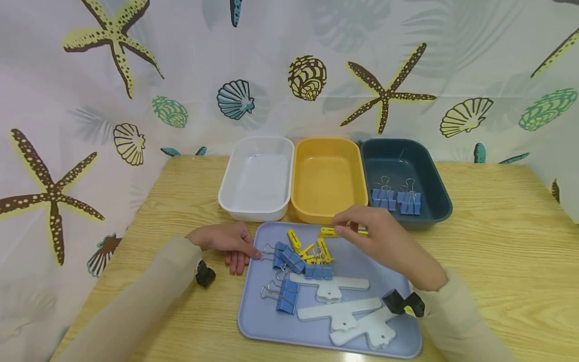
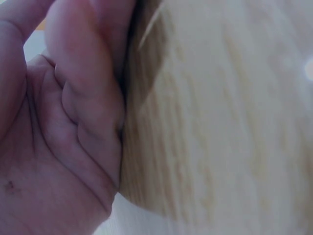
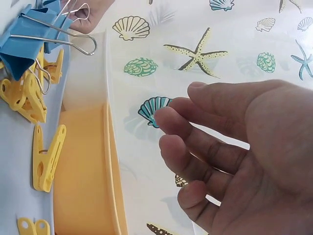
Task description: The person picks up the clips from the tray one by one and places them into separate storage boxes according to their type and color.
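the left hand (image 1: pixel 229 241) rests with fingers bent, while the right hand (image 1: pixel 376 227) hovers, fingers loosely curled.

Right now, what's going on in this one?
A person's right hand hovers, holding nothing, near yellow clothespins at the far side of the tray. The left hand is at the wire end of a blue binder clip; whether it grips it is unclear. More binder clips lie on the tray with white clips, and others sit in the dark bin, beside the yellow bin.
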Available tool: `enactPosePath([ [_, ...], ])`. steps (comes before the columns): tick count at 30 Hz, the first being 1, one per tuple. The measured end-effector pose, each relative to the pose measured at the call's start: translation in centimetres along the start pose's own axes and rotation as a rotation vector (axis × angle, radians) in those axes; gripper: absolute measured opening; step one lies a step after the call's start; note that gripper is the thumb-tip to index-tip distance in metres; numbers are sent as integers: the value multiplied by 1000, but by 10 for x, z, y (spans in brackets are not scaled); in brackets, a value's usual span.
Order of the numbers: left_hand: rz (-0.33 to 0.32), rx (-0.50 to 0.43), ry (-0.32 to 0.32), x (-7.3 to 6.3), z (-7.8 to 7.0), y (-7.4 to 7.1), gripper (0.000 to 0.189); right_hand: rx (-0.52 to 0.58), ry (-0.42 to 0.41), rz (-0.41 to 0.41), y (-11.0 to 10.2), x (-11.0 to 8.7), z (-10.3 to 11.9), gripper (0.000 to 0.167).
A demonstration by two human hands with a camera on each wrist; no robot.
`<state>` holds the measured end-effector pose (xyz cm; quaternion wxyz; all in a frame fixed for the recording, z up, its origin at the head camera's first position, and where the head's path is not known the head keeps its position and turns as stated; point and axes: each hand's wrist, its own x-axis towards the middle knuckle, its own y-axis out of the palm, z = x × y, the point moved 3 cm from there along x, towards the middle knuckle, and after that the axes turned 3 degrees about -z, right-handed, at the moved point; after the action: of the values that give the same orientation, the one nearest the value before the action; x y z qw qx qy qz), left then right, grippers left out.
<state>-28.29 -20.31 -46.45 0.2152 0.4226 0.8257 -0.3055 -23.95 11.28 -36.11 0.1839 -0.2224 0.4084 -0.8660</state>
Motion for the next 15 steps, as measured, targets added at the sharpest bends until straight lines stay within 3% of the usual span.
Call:
enactPosePath([
  [15, -6, 5, -7, -1, 0, 0, 39, 36, -40, 82, 16, 0, 7, 17],
])
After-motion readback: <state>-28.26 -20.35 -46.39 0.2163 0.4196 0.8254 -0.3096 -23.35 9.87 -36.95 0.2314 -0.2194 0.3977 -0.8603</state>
